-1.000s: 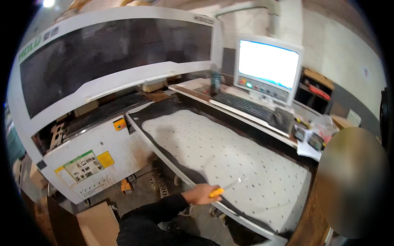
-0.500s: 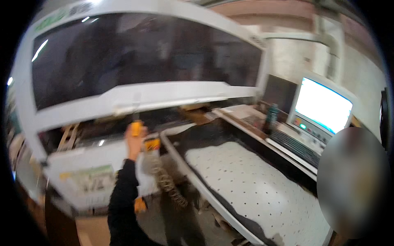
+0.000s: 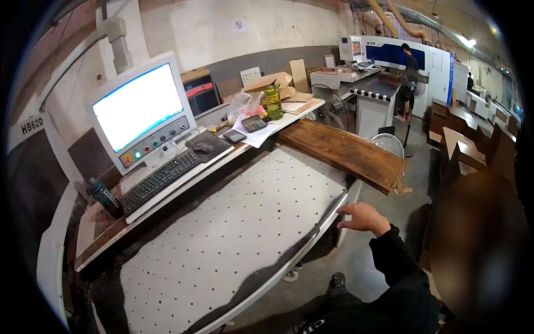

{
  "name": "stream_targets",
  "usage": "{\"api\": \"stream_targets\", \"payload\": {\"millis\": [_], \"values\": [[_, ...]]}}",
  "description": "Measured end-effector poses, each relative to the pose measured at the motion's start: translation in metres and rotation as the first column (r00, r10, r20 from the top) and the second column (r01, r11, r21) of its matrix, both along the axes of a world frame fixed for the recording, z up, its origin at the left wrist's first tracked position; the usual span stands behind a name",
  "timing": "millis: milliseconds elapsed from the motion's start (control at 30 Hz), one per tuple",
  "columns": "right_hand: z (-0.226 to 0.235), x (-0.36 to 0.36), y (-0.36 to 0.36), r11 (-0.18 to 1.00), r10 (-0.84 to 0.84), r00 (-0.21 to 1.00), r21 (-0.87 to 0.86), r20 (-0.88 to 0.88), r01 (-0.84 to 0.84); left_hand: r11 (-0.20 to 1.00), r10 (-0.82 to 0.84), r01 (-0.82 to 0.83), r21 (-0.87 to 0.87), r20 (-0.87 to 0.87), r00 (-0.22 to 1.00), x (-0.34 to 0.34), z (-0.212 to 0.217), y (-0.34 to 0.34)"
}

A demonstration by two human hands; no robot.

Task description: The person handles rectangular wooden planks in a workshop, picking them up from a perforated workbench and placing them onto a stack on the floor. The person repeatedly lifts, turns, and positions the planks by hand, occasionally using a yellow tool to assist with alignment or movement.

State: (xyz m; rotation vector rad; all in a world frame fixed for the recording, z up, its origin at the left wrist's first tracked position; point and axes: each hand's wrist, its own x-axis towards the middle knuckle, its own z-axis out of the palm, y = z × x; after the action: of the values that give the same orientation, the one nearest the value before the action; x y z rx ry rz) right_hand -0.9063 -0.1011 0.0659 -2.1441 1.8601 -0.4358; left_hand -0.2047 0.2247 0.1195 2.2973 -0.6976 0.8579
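My right hand (image 3: 364, 218) reaches leftward in a dark sleeve, with its fingers stretched and the thumb apart. I see nothing held in it. Its fingertips are at the pale metal rim (image 3: 320, 236) of a low table; whether they touch it, I cannot tell. On that table lies a white panel (image 3: 245, 209) with rows of small dark holes. Just beyond my hand, a stack of dark brown wooden boards (image 3: 345, 150) rests across the table's far end. My left hand is out of view.
Along the left, a ledge carries a monitor with control buttons (image 3: 142, 114), keyboard (image 3: 161, 181), dark bottle (image 3: 105, 197), calculator (image 3: 254, 123) and green-yellow bottle (image 3: 273, 103). A standing fan (image 3: 409, 89) and a person (image 3: 410, 69) are far off. Brown panels (image 3: 467, 139) stand at right.
My view has swung right, from the large white machine to the perforated panel and boards. Earlier a raised hand was at a small yellow-orange thing; that thing is now out of view.
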Motion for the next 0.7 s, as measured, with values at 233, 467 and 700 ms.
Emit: {"api": "stream_targets", "payload": {"millis": [233,467,700], "values": [[0.013,-0.076,-0.034,0.994,-0.082,0.99,-0.076,-0.112,0.073,0.887,-0.459,0.46,-0.023,-0.137,0.878,-0.15,-0.073,-0.096],[0.032,-0.299,-0.1,0.909,-0.417,0.901,-0.068,-0.124,0.411,0.49,-0.809,0.871,-0.035,-0.39,0.44,-0.328,-0.108,-0.187],[-0.002,-0.381,-0.179,0.781,-0.582,0.808,0.341,0.092,0.523,-0.188,-0.652,0.978,-0.091,-0.733,-0.193,-0.552,-0.096,-0.324]]}}
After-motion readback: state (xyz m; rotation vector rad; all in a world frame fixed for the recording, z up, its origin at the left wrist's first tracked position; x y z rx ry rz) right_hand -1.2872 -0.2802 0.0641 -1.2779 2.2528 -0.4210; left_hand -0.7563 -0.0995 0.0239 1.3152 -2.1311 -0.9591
